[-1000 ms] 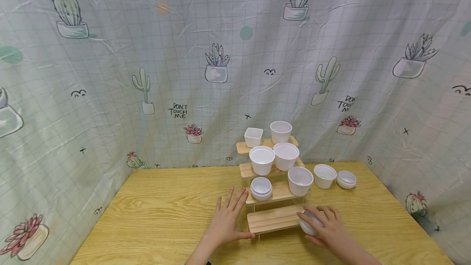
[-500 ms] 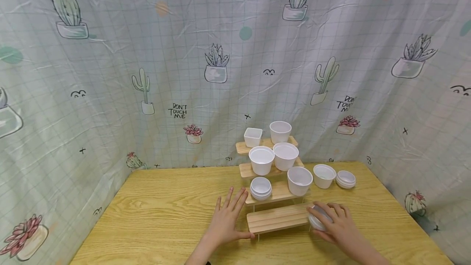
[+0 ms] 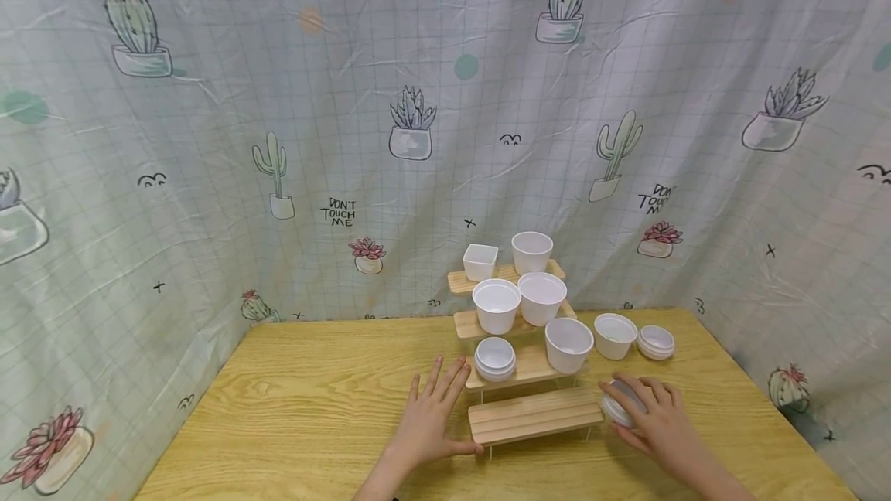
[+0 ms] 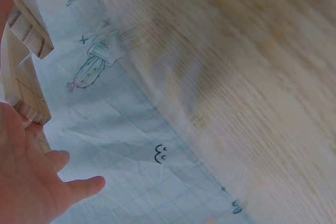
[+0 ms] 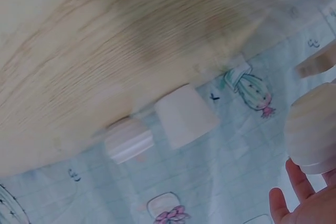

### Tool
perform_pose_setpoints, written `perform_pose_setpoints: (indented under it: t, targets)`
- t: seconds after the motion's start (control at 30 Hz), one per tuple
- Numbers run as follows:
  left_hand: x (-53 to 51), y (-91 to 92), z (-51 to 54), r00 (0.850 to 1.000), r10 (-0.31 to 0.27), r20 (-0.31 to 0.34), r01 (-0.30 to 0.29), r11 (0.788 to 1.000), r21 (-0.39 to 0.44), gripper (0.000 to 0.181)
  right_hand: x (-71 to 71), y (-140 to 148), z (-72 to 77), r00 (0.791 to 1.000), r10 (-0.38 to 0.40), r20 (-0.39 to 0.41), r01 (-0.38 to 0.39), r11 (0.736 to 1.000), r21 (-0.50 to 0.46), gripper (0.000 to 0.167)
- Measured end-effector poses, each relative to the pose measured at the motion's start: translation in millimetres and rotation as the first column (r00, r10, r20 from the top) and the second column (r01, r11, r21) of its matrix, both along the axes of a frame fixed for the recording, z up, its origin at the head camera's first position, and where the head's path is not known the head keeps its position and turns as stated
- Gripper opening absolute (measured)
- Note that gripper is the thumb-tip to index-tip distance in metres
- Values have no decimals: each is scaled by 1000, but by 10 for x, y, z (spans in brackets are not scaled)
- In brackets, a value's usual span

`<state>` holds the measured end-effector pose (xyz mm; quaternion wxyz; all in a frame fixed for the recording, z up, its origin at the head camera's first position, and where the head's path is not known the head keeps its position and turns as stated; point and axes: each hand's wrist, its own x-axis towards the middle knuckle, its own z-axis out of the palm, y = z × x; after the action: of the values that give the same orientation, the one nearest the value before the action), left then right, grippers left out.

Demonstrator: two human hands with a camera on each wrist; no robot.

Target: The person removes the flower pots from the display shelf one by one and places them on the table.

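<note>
On the left, a pale grid-printed cloth [image 3: 209,114] hangs in soft creases, dotted with potted cacti, and wraps behind and to the right of the yellow, wood-grained table [image 3: 299,408]; my left hand [image 3: 428,420] spreads its fingers apart beside the left end of a four-step stand [image 3: 536,416], thumb at the lowest tread, though how firmly it presses I cannot tell.

The treads are light, straight-grained wood with rounded corners, on slim legs; the top one bears a square, tapered white cup [image 3: 480,262] and, to its right, a smooth round pot [image 3: 532,253]; the second carries two wide-rimmed pots [image 3: 496,308] side by side; the third has a squat, ridged bowl [image 3: 495,360] on its left and a deep tapered pot [image 3: 568,346] on its right.

Farther right, a round tub [image 3: 615,337] and a low ridged dish [image 3: 656,342] sit on the table; my right hand [image 3: 657,416] curls around a glossy white round bowl [image 3: 618,406], just beside the lowest tread's right end.
</note>
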<state>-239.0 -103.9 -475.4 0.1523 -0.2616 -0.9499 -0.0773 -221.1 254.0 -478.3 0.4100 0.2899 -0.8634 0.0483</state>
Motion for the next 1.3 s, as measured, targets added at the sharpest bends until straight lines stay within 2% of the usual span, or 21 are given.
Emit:
perform_pose_setpoints:
  t: [0.33,0.83,1.3]
  targets:
    - [12,7,12,1000,2,5,-2,1000,2,114,-99,167,28,998,-52,28,53,998,-42,64]
    - [8,10,-3,1000,1,-8,-1,1000,-1,114,-302,396,6,991,-128,-34,126,990,-65,64]
    - [17,13,13,1000,7,-1,-7,1000,-9,115,-449,597,37,980,-190,53,194,976,-95,71]
